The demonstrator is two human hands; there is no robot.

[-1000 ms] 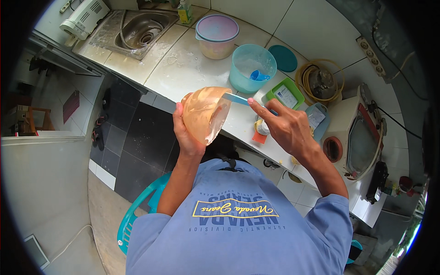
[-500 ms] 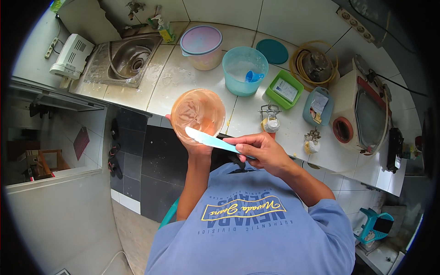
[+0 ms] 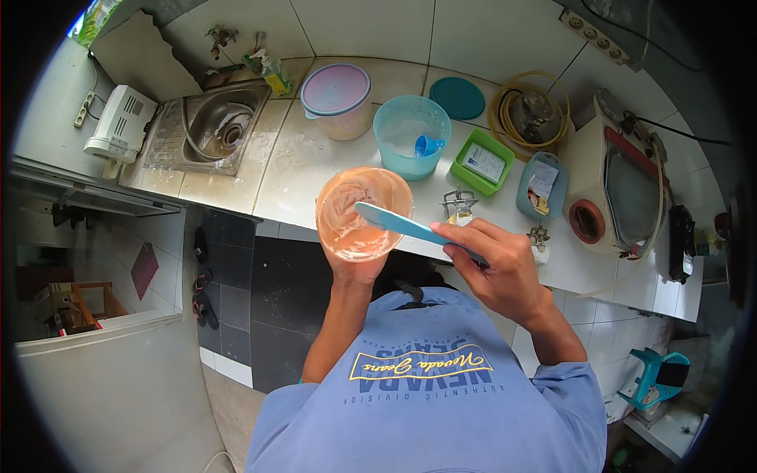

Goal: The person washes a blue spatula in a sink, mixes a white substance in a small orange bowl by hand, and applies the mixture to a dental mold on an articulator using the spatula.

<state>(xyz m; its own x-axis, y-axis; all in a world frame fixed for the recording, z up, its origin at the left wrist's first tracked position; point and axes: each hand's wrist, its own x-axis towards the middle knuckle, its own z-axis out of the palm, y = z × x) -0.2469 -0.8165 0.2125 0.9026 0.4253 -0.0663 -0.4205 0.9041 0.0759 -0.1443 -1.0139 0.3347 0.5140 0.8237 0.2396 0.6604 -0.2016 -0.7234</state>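
Note:
My left hand (image 3: 355,270) holds a peach-orange bowl (image 3: 400,195) from below, its fingers mostly hidden behind it. The bowl is tilted so that its inside faces me, and a pale creamy smear coats its wall and bottom. My right hand (image 3: 495,258) grips the handle of a light blue spatula (image 3: 390,223) between thumb and fingers. The flat blade reaches across the bowl's rim, its rounded tip over the opening. Whether the blade touches the bowl wall, I cannot tell.
Behind the bowl on the white tiled counter (image 3: 296,169) stand a lidded tub (image 3: 337,91), an aqua bucket (image 3: 386,158) with a blue scoop (image 3: 428,146), and a green basket (image 3: 473,175). A metal sink (image 3: 177,162) lies left; a white-and-red machine (image 3: 587,177) stands right.
The bowl has shifted right and slightly toward me. My right hand has moved right with the spatula, whose blade tip shows less white than before. The view has shifted slightly.

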